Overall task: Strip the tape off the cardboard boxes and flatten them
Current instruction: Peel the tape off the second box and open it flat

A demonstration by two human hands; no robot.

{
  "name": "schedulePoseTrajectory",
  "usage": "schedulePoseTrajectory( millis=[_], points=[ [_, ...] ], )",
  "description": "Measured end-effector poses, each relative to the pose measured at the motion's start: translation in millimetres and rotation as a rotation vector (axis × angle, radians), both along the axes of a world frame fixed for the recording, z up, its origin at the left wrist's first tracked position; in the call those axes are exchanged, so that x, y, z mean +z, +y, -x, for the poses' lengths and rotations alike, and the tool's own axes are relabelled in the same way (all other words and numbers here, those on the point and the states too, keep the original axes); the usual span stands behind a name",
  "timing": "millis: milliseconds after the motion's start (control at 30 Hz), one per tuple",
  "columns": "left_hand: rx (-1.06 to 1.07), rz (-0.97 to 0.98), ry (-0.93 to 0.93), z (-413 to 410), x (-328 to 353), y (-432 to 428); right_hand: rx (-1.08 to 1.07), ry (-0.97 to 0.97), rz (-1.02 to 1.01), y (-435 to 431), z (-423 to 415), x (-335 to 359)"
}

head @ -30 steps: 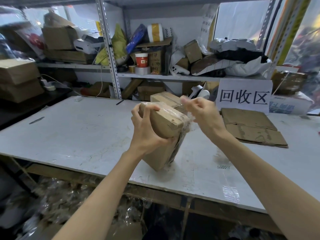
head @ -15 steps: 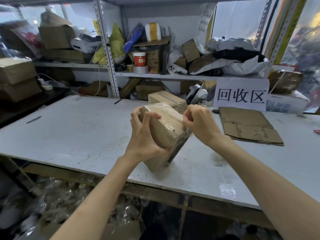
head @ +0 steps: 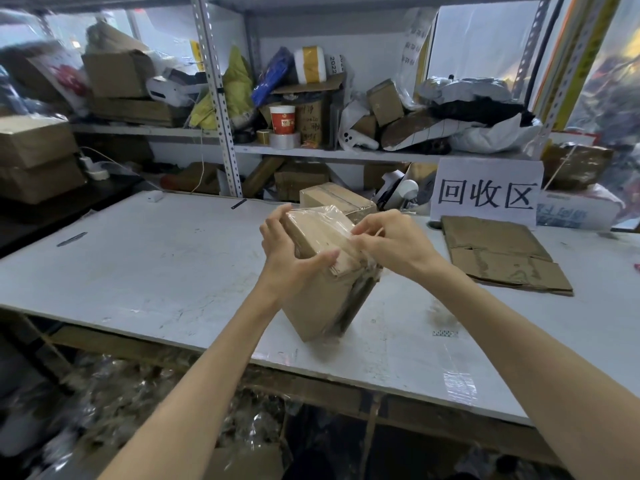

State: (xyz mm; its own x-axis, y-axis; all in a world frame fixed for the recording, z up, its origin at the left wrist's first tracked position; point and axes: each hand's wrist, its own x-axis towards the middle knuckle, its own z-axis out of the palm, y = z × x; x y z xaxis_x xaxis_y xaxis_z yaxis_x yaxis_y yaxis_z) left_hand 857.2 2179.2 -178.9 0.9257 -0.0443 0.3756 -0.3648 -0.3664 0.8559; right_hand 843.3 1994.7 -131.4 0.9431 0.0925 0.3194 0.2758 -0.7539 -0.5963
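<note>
A second ago the right hand (head: 391, 244) was lifted clear of the box (head: 322, 299), up and to its right. Half a second ago it was back at the upper right edge. Now it lies over the top right corner, fingertips pinching the clear tape (head: 325, 216) there. The left hand (head: 291, 251) has kept its grip on the left side, though its thumb now lies lower, across the front face near the top flap. The box has stayed tilted, with its lower edge on the table (head: 138, 265), towards the near middle.

The box is plain brown cardboard, roughly a cube, with matte faces. The tape is a glossy, wrinkled film stretched over the top and running down the right side, where it looks crumpled. One flap edge at the front shows a layered lip under the thumb.

Both hands are on this one box. A second box (head: 339, 199), also brown and taped along its top seam, stands just behind it. To the right lies one pile of flattened cardboard (head: 498, 258), creased and scuffed. Behind that stands one white paper sign (head: 485, 192) with three black characters. The table is a white board, scratched and smudged, and one shiny strip of tape (head: 459, 386) is stuck near its front edge. On the metal shelf (head: 221, 109) behind, one red paper cup (head: 282, 119) stands among heaped boxes and bags.
</note>
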Motion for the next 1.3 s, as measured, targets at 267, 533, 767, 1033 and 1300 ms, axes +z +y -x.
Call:
schedulePoseTrajectory(
  millis=[267, 533, 767, 1033, 1300],
  points=[
    [-0.055, -0.057, 0.026, 10.2, 4.1, -6.8, 0.072, -0.340, 0.405, 16.9, 4.5, 12.6],
    [-0.083, -0.144, -0.037, 10.6, 7.8, -7.6, -0.092, -0.386, 0.042, 5.3, 5.0, 1.9],
    [-0.131, -0.139, -0.043, 17.1, 11.2, -19.6, 0.060, -0.189, -0.207, -5.2, 8.9, 12.3],
    [-0.285, -0.189, -0.046, 21.2, 23.4, -26.9, 0.048, -0.443, 0.101, -18.7, 6.5, 11.0],
    [-0.404, -0.247, -0.064, 13.8, 36.4, -31.9, 0.006, -0.618, 0.188, -27.7, -2.6, 20.5]
  ],
)
